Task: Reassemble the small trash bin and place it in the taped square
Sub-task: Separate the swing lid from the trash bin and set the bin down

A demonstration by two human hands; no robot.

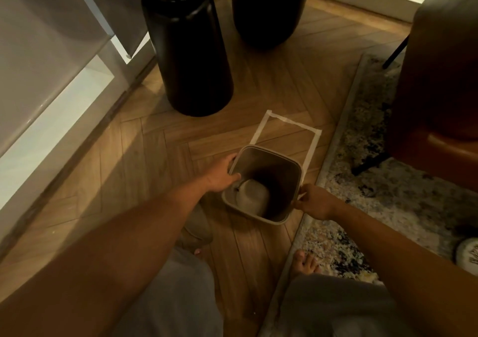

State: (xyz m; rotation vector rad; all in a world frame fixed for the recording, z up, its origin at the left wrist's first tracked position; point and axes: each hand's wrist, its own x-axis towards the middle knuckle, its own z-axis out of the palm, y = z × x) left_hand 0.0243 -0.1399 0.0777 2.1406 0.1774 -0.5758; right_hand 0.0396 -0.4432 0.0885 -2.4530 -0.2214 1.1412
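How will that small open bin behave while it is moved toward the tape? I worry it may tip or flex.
The bin looks like thin plastic and holds nothing bulky, so it is probably light. The left hand and right hand grip opposite rim edges, which should limit tipping. Its walls may flex slightly if squeezed. The taped square lies just beyond it.

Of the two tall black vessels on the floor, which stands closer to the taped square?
The left tall black vessel, standing by the white cabinet; its base nearly reaches the taped square, while the other sits further back.
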